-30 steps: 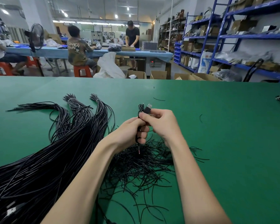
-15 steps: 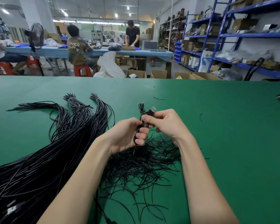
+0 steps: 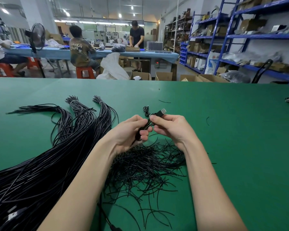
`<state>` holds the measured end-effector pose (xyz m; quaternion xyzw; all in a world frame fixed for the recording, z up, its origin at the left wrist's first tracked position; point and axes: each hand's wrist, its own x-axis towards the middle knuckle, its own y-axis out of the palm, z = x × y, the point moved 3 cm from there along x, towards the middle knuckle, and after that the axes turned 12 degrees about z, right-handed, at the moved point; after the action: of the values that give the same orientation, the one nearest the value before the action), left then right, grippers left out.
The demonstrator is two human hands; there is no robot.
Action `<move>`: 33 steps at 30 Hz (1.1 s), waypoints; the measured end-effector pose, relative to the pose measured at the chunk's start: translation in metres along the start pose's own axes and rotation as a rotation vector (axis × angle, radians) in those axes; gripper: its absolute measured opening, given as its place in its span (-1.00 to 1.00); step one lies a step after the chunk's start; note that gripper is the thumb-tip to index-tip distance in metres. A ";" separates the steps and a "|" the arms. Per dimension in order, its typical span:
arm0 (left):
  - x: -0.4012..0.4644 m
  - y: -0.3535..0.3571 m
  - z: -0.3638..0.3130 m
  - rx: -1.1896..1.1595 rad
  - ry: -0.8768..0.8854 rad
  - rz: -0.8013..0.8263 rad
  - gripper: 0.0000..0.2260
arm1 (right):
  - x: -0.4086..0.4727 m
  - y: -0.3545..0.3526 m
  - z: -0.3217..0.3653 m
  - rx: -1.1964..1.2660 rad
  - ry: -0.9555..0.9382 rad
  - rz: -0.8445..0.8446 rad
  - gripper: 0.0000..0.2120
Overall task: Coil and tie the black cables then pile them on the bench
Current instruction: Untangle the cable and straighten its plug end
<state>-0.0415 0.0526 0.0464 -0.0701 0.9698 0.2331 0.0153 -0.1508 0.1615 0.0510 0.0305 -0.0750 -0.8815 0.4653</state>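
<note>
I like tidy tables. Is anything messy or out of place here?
Yes. Short black ties lie scattered loose under the hands, with stray bits farther off on the green bench. The long cables sprawl unevenly at left.

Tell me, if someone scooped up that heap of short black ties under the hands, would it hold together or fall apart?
Probably fall apart: the short black ties lie loose and crisscrossed on the green bench, with nothing binding them. Each looks thin and likely light, so strays would slip through fingers. They hold gentle curves rather than lying limp, which suggests some springy stiffness.
</note>
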 end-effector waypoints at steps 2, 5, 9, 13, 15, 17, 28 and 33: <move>-0.001 0.000 0.000 -0.003 0.012 -0.002 -0.82 | 0.000 -0.001 0.000 0.049 0.025 0.024 -0.92; 0.002 0.002 0.003 0.021 0.037 0.002 -0.83 | -0.001 -0.004 -0.001 0.070 0.049 0.019 -0.89; 0.004 0.001 0.004 0.122 0.069 -0.008 -0.85 | -0.001 -0.005 -0.005 0.073 0.044 0.015 -0.90; 0.006 0.001 0.005 0.394 0.104 -0.098 -0.85 | -0.002 -0.003 -0.005 -0.009 0.024 -0.015 -0.93; 0.006 0.002 0.005 0.495 0.134 -0.131 -0.85 | -0.002 -0.004 -0.004 -0.064 0.007 -0.064 -0.94; 0.005 0.003 0.005 0.642 0.156 -0.159 -0.84 | -0.001 -0.005 -0.004 -0.114 0.000 -0.125 -0.91; 0.004 0.006 0.006 1.320 0.484 -0.376 -0.91 | 0.003 -0.007 -0.014 -0.006 -0.008 -0.185 -0.90; 0.005 -0.024 0.012 0.557 0.377 -0.465 -0.93 | 0.003 -0.016 -0.022 -0.535 0.127 0.009 -0.86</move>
<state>-0.0433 0.0361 0.0240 -0.3223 0.9399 -0.0653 -0.0921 -0.1626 0.1658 0.0264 -0.0388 0.1895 -0.8643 0.4644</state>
